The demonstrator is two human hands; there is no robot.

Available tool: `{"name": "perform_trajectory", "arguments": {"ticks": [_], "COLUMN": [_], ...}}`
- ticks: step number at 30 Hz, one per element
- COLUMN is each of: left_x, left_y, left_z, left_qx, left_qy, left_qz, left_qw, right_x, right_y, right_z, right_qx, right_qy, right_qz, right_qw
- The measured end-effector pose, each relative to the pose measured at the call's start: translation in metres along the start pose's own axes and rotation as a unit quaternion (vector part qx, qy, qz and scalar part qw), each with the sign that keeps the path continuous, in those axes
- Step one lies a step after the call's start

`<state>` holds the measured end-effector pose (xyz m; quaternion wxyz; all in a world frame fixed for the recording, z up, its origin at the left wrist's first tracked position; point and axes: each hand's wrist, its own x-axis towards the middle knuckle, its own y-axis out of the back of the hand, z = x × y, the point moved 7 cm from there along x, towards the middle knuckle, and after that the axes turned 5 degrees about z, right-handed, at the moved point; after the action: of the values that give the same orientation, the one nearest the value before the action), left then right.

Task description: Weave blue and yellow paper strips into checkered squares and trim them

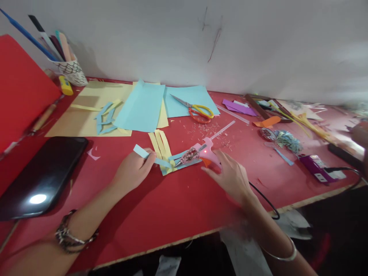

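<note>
Between thumb and fingers, my left hand [136, 166] pinches a light blue paper strip [140, 151]. That strip reaches over several yellow paper strips [161, 145], which cross other blue strips [186, 163] at their lower end. My right hand [230, 172] grips the handle of a pink hot glue gun [211, 155] with a lit red light and an orange trigger. Its nozzle points left and is close to the spot where the strips cross; whether it touches them I cannot tell. A clear glue stick [223, 129] pokes out of the gun's back.
Scissors [198, 112] lie behind on blue paper sheets [143, 107]. To the left are a black phone-like slab [43, 176] and a pen cup [71, 71]. At right sit a purple power socket [319, 168] and the gun's black cord [266, 199]. The red table's front edge [161, 247] is near.
</note>
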<state>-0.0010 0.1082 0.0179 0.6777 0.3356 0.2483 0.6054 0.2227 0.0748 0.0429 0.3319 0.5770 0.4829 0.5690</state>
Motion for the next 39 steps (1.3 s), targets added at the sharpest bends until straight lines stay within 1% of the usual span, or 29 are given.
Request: {"name": "perform_trajectory", "arguments": {"ticks": [8,12,18,23,29,33,39], "left_x": [0.001,0.001,0.001,0.001,0.001,0.001,0.001], "left_y": [-0.001,-0.001,-0.001,-0.003,-0.004,-0.005,-0.005], "left_z": [-0.003,-0.004,-0.003,-0.007,-0.008,-0.008,-0.01], "left_qx": [0.005,-0.001,-0.004,-0.012,-0.024,-0.017,-0.006], "left_qy": [0.0,0.009,0.021,0.032,0.034,0.039,0.041], "left_qz": [-0.001,-0.003,-0.006,-0.009,-0.009,-0.019,-0.015], "left_qw": [1.0,1.0,1.0,0.999,0.999,0.999,0.999], "right_x": [-0.002,-0.003,-0.004,-0.004,-0.004,-0.004,-0.005], "right_y": [-0.002,-0.001,-0.001,-0.001,0.001,0.003,0.005], "right_z": [-0.007,-0.009,-0.01,-0.01,-0.007,-0.003,0.003], "right_qx": [-0.012,-0.011,-0.021,-0.031,-0.033,-0.04,-0.064], "right_qy": [0.029,0.031,0.033,0.027,0.029,0.023,0.017], "right_qz": [-0.015,-0.025,-0.024,-0.032,-0.015,-0.014,-0.003], "right_qw": [0.999,0.999,0.999,0.999,0.999,0.999,0.998]}}
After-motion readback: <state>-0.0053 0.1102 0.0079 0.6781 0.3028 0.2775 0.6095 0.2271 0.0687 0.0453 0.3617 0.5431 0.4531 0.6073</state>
